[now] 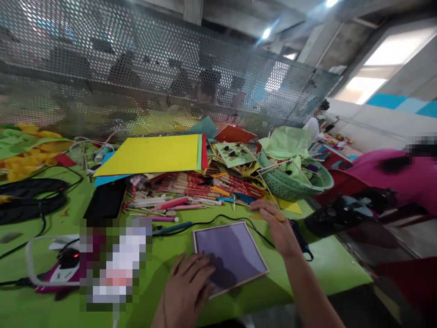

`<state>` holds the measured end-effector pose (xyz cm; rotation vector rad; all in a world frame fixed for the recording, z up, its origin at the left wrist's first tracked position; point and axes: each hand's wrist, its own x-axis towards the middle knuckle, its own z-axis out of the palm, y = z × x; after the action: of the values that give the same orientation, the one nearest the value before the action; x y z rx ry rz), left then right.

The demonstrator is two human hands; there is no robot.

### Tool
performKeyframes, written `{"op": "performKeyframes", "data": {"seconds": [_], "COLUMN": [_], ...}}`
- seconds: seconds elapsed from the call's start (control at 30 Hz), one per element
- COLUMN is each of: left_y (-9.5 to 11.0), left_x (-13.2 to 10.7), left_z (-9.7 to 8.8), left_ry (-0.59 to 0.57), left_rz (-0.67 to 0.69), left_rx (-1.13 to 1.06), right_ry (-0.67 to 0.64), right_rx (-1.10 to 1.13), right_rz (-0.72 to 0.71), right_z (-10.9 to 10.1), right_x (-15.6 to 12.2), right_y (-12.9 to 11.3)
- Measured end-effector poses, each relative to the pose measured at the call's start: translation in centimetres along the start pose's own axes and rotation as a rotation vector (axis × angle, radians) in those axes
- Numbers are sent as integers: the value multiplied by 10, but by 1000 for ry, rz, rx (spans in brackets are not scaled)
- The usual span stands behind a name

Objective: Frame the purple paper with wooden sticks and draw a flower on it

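Observation:
A square purple panel [235,253] with a thin pale wooden border lies flat on the green table. My left hand [189,282] rests at its left edge, fingers stretched out and partly over the purple face. Beyond the panel's far right corner is my right hand [275,223], its fingers extended toward the pile of sticks and pens. I see nothing clearly held in it. Close to those fingertips are yellow-handled scissors [257,183] and a yellow sheet [289,206]. A blue-handled tool [175,228] with a black cord lies behind the panel.
Yellow card sheets [153,155] cover part of the stick pile. A green basket [290,182] stands at the back right, a black phone [105,200] at the left. A power strip [61,275] and cords lie front left. A perforated metal screen [164,77] rises behind; people are at right.

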<state>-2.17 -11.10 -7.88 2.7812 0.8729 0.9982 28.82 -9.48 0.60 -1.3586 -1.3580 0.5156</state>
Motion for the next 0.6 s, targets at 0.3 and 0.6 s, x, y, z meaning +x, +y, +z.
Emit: {"op": "performKeyframes", "data": {"seconds": [0.3, 0.6], "left_y": [-11, -13], "left_x": [-2, -3], "left_z": [16, 40], "left_ry": [93, 371], "left_rz": [15, 3], "left_rx": [0, -9], "right_ry": [-52, -32], "right_rx": [-798, -990], "right_rz": [-184, -231], "right_z": [29, 60], "right_x": [131, 191], "right_y": [5, 40]}}
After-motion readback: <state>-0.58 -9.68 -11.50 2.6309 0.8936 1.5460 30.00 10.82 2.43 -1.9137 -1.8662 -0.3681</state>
